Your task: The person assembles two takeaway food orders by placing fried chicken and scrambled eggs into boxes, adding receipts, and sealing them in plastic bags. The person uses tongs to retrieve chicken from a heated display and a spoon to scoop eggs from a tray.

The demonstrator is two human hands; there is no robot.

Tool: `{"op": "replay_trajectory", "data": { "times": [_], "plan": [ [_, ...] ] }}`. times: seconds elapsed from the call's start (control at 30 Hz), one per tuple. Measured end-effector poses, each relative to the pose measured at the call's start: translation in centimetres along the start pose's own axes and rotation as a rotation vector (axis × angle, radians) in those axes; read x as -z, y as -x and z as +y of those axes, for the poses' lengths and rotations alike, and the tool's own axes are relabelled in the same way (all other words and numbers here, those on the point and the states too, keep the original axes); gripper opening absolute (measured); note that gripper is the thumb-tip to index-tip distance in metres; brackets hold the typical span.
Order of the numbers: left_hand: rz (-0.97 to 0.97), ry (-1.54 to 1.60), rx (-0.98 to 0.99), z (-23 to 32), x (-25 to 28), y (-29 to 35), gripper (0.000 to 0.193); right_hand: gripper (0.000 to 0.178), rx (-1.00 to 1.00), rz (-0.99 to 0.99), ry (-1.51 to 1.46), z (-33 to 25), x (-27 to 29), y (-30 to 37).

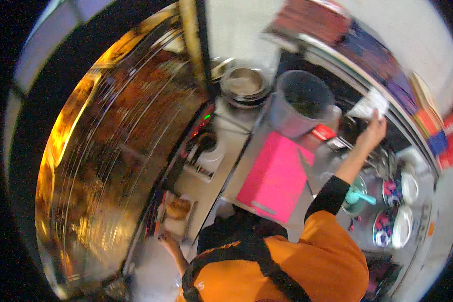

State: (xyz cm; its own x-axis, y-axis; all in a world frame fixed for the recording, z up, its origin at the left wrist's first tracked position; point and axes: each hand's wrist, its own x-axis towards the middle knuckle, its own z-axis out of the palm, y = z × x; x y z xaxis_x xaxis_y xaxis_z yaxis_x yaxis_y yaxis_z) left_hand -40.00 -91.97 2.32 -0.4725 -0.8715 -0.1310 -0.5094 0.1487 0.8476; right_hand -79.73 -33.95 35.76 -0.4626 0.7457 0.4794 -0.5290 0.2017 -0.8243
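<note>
My right hand (373, 133) reaches out to the far right, fingers closed on a crumpled white paper packet (371, 104) near the metal ledge. Low on the left, my left hand (170, 244) is at the near end of a small shallow tray (192, 217), its fingers seemingly gripping the edge, though blur softens them. A golden-brown piece of food (178, 207) lies on this tray beside something white. Between my arms, a bright pink cutting board (274, 178) rests on the steel counter, with a knife (305, 166) along its right edge.
A glass-fronted, warmly lit cabinet (110, 151) fills the left. Behind the board stand a large translucent bucket (303, 98) and stacked metal bowls (243, 85). At right are a turquoise spoon (361, 197) in a container and two patterned tubs (387, 229). Boxes (314, 20) line the upper shelf.
</note>
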Motion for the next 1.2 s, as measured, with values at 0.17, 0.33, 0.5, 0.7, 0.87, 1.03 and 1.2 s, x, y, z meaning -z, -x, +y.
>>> {"op": "replay_trajectory", "data": {
  "times": [0.17,0.33,0.5,0.7,0.87,1.03,1.2],
  "plan": [
    [0.397,0.276,-0.275,12.1,-1.2,4.9,0.049,0.034,-0.092,-0.363,0.065,-0.1,-6.6,17.3],
    [0.106,0.819,-0.161,19.9,-2.3,9.1,0.073,0.032,-0.255,-1.588,-0.062,-2.6,-5.1,40.8],
    [0.153,0.587,0.029,19.1,-1.4,9.6,0.088,0.030,-0.223,-2.224,-0.209,-5.7,-5.9,44.9],
    [0.496,0.160,-0.021,13.2,2.4,7.8,0.079,0.031,-2.295,-1.333,-1.206,-8.3,-19.7,42.0],
    [0.168,-0.213,0.173,9.8,4.3,6.0,0.039,0.043,-2.298,-0.796,-1.696,-10.6,-22.8,40.3],
    [0.077,-0.313,0.068,9.7,-2.5,2.6,0.048,0.046,-1.999,-0.842,-1.754,-6.0,-25.4,35.0],
    [0.165,-0.529,0.143,8.9,-5.0,0.1,0.046,0.050,-1.819,-0.928,-1.774,-1.2,-28.4,29.5]
  ]
}}
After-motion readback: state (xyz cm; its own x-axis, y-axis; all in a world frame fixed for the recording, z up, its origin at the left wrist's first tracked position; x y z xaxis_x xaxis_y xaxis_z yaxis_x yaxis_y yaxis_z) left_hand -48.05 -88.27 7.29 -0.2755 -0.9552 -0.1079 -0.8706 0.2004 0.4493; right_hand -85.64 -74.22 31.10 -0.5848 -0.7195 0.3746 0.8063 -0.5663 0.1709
